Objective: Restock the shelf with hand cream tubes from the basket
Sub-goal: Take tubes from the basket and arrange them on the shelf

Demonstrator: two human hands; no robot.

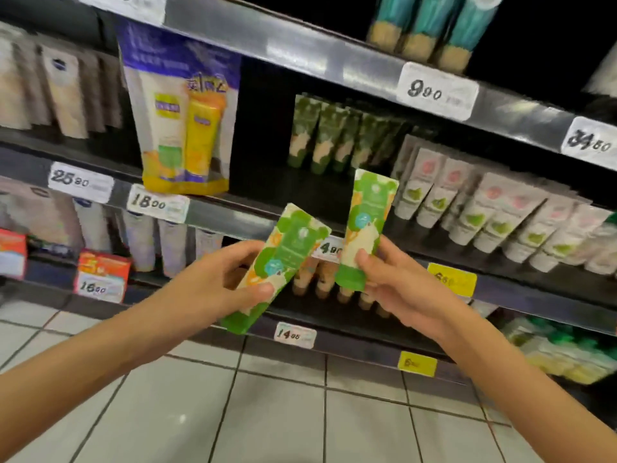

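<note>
Green tilted tube (291, 243), top rightward, gripped by left hand (230, 284); right hand (402, 290) pinches seemingly upright tube (368, 213).

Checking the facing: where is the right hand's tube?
Head view, centre: right hand holds the tube nearly upright before the shelf edge, below the dark green tubes.

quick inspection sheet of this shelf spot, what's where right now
surface: shelf with price labels along its front edge; a dark gap in the row above it
job's things: two green hand cream tubes in the hands, left tube tilted, right tube near upright; basket not in view
clutter: nothing seen
hands: left hand grips the left tube; right hand holds the right tube by its lower end
cables: nothing seen
surroundings: dark green tubes, white tubes, yellow promo pack, tiled floor
</note>
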